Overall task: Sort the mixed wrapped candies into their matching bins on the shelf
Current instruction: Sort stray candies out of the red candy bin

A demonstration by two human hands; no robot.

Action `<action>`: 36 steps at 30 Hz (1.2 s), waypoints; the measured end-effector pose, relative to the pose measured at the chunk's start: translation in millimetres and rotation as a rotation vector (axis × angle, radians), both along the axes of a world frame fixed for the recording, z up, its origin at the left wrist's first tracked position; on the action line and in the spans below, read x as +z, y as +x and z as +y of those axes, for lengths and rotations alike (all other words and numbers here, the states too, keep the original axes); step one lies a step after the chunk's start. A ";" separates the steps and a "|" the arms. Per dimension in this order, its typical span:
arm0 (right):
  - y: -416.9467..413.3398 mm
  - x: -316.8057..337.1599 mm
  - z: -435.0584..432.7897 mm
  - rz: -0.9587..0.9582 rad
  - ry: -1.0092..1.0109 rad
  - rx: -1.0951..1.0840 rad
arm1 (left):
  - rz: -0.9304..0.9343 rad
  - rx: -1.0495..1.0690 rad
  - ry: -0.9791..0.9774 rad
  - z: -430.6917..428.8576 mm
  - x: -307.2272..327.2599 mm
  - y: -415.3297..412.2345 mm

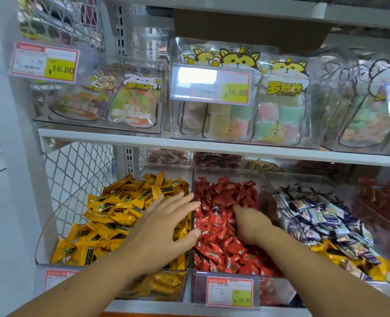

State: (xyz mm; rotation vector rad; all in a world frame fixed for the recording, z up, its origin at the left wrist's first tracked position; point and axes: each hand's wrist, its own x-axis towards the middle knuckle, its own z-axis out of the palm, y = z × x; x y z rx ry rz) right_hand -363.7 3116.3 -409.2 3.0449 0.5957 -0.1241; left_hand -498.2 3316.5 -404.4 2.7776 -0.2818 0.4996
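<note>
The right hand's fingers [238, 208] curl down into the red candies [223, 193] with their tips buried, so I cannot tell whether they pinch one. The left hand's fingers [184, 202] lie straight and spread on the yellow candies [111, 216], holding nothing. Stray yellow wrappers [331, 253] sit among the purple-and-white candies [322, 216], rightward of the right hand [251, 225], which is nearer; their matching bin is under the left hand [162, 227].

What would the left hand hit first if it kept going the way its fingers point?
Probably the red wrapped candies heaped in the middle bin. The left hand has spread fingers pointing up and right, reaching past the yellow candies. How high it hovers is unclear.
</note>
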 end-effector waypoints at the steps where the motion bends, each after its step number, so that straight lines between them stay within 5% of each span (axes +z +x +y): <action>1: 1.4 1.2 -1.4 0.030 0.048 -0.002 | -0.002 0.000 -0.001 0.4 -0.3 0.0; 8: -9.8 45.3 -11.6 0.105 0.528 0.059 | 0.000 0.003 -0.009 -0.8 0.3 -0.4; 11: -20.6 56.5 -18.7 0.291 0.784 0.110 | 0.002 0.017 0.002 -0.8 0.0 -1.0; 17: -20.7 55.6 -25.2 0.316 0.917 0.100 | 0.010 0.022 -0.022 -3.6 1.6 -2.5; 20: -18.9 64.8 -33.6 0.179 0.592 0.077 | 0.010 0.023 -0.028 -3.9 1.7 -3.0; 23: -22.5 51.3 -30.1 0.280 0.118 0.120 | 0.000 0.025 -0.036 -4.0 0.9 -3.2; 26: -18.8 37.8 -22.4 0.206 0.018 0.138 | -0.010 0.023 -0.036 -4.7 1.0 -3.1; 30: -18.0 66.3 -33.3 0.064 0.256 0.149 | -0.021 0.018 -0.080 -6.8 4.4 -2.4; 36: -35.9 75.4 -25.0 0.453 0.806 0.244 | -0.068 -0.018 -0.206 -21.6 14.8 3.5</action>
